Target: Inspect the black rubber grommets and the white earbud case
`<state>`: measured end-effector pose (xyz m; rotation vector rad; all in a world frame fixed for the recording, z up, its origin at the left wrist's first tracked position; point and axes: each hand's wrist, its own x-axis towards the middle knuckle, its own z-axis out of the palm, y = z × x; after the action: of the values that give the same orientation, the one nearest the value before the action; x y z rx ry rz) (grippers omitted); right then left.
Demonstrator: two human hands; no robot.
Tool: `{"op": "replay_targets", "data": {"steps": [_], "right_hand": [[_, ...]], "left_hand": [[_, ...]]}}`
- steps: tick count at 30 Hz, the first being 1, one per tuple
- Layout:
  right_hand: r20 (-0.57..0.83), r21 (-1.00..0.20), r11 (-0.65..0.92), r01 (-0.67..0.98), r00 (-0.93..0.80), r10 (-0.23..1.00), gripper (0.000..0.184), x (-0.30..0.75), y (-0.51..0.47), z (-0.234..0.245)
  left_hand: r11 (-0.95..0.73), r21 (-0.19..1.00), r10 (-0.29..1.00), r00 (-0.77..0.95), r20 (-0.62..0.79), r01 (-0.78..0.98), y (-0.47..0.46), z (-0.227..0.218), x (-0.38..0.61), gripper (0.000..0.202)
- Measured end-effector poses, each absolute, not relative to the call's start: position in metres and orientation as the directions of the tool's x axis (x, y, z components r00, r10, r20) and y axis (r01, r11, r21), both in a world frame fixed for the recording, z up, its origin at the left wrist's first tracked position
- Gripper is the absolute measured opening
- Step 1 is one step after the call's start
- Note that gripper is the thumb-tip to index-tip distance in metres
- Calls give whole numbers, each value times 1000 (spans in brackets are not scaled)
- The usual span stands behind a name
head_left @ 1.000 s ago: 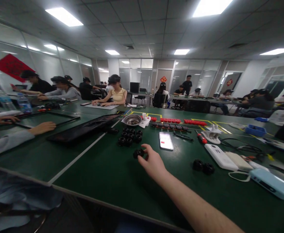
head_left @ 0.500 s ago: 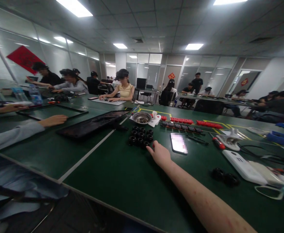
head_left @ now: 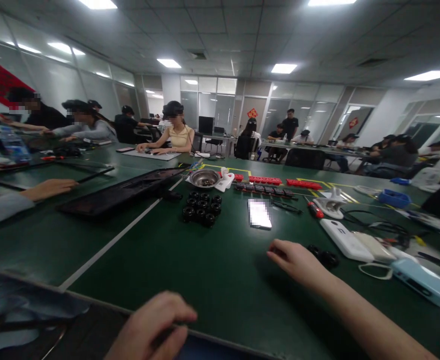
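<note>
My left hand (head_left: 154,325) is above the table's front edge, blurred, its thumb and fingers apart with nothing visible between them. My right hand (head_left: 297,257) hovers over the green table, fingers loosely curled and a small gap at the thumb; nothing shows in it. Just beyond its wrist lie black round parts (head_left: 328,259), partly hidden by the hand. Farther off, several similar black ring-shaped parts (head_left: 200,207) stand together in a tight cluster. A phone (head_left: 259,214) with a lit screen lies between that cluster and my right hand.
Behind the cluster are a metal bowl (head_left: 204,179) with small pieces in it, red strips (head_left: 265,180) and a black segmented strip (head_left: 263,190). At right lie a white case (head_left: 345,240), a light-blue device (head_left: 426,281) and cables. A co-worker's hand (head_left: 50,189) is near a black panel (head_left: 122,192).
My right hand has left the black cluster and drawn back right, toward the black parts there. My left hand has come into view at the bottom. The view has turned slightly right.
</note>
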<state>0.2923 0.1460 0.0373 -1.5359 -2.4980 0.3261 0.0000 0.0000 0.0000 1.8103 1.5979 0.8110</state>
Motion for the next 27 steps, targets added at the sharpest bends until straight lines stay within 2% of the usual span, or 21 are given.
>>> {"op": "replay_targets", "data": {"steps": [1,3,5,8,16,22,25,27], "right_hand": [[80,-285,422,861,-417,905,20,301,145,41],[145,-292,382,877,-354,924,22,319,144,48],[186,-315,349,882,-304,934,24,338,141,53],[205,-369,314,875,-253,946,26,365,132,54],[181,-397,230,888,-170,969,27,406,128,42],[263,-170,251,953,-202,943,27,406,150,42],[249,-136,316,939,-277,928,34,404,164,40],[216,-138,329,934,-296,931,31,404,173,37]], "left_hand": [[-152,738,988,122,95,657,20,10,-2,27],[-219,571,975,155,159,791,64,24,0,34],[-210,395,976,170,134,894,106,27,6,37],[-191,315,979,157,130,930,148,19,16,38],[-249,237,964,216,155,939,167,8,29,36],[-286,195,954,261,146,938,147,6,40,32],[-362,190,929,338,148,913,131,6,50,31],[-422,223,906,396,153,879,120,6,58,32]]}}
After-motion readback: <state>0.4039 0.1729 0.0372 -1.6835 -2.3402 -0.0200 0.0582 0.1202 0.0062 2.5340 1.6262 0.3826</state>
